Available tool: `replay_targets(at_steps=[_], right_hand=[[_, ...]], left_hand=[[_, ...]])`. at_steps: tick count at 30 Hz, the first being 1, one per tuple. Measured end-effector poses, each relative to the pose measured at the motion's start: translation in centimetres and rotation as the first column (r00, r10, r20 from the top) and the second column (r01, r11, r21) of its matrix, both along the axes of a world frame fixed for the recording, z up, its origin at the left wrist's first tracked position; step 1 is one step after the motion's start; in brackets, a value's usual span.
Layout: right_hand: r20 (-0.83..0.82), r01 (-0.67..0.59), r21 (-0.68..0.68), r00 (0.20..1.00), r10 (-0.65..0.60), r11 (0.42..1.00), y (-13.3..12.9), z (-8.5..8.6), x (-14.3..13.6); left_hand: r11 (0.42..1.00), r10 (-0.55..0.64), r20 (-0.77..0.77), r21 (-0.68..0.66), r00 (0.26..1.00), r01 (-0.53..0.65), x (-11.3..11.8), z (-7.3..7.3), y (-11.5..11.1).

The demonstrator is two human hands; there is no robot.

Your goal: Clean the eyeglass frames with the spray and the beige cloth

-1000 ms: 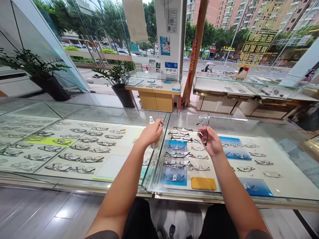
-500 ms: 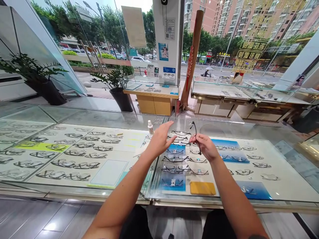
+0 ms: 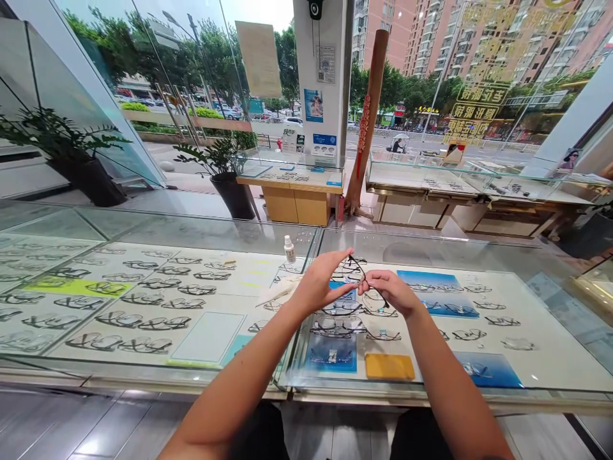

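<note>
A pair of dark-rimmed eyeglasses [image 3: 376, 296] is held up over the glass counter in my right hand [image 3: 391, 291], its thumb and fingers pinched on the frame. One thin dark temple slants up and left from the pinch. My left hand [image 3: 322, 281] is close on the left, thumb and index finger stretched apart, the index fingertip at the temple's tip. Whether it bears any weight of the eyeglasses is unclear. Rows of other glasses [image 3: 338, 326] lie under the counter glass below my hands.
The glass display counter [image 3: 191, 223] spans the view. A small white bottle [image 3: 289, 250] and a pale cloth [image 3: 280, 291] are left of my hands. A yellow case [image 3: 389, 367] lies near the front edge. Beyond stand potted plants [image 3: 234, 191], a wooden post [image 3: 371, 121] and more showcases [image 3: 292, 201].
My left hand has moved right and slightly down to the eyeglasses. My right hand has lowered a little, and the temple that stood upright now slants left toward my left fingertips.
</note>
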State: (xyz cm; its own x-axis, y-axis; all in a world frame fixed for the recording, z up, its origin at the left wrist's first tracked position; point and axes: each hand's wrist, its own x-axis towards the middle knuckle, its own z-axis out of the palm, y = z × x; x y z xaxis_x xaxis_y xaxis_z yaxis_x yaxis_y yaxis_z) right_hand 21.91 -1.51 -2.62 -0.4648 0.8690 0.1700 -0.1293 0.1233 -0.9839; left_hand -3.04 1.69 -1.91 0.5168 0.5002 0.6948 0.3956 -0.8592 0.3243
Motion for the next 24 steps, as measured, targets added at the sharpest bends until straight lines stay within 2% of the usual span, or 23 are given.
replay_targets(at_steps=[5,9,12,16,19,24], right_hand=[[0.044,0.018,0.009,0.999,-0.019,1.0,0.0,-0.1,0.1],[0.008,0.178,0.076,0.984,-0.179,0.981,0.1,-0.1,0.1],[-0.097,0.353,0.192,0.935,-0.34,0.916,-0.2,0.0,-0.1],[-0.201,0.523,0.343,0.852,-0.484,0.78,-1.2,0.6,-0.9],[-0.206,0.57,0.428,0.817,-0.539,0.701,-1.7,2.4,-1.4],[-0.19,0.537,0.619,0.81,-0.555,0.573,-0.6,8.6,-1.5]], left_hand=[[0.999,0.01,0.024,0.038,1.0,-0.011,-0.3,0.1,0.1],[0.993,0.094,0.107,0.062,0.99,-0.101,-0.6,-0.1,0.4],[0.984,0.171,0.229,0.016,0.958,-0.18,-0.4,-0.2,0.5],[0.969,0.246,0.406,-0.113,0.88,-0.219,0.1,0.4,0.2],[0.97,0.241,0.489,-0.151,0.839,-0.191,0.5,2.6,0.1],[0.981,0.192,0.591,-0.092,0.784,-0.171,1.4,8.7,0.4]])
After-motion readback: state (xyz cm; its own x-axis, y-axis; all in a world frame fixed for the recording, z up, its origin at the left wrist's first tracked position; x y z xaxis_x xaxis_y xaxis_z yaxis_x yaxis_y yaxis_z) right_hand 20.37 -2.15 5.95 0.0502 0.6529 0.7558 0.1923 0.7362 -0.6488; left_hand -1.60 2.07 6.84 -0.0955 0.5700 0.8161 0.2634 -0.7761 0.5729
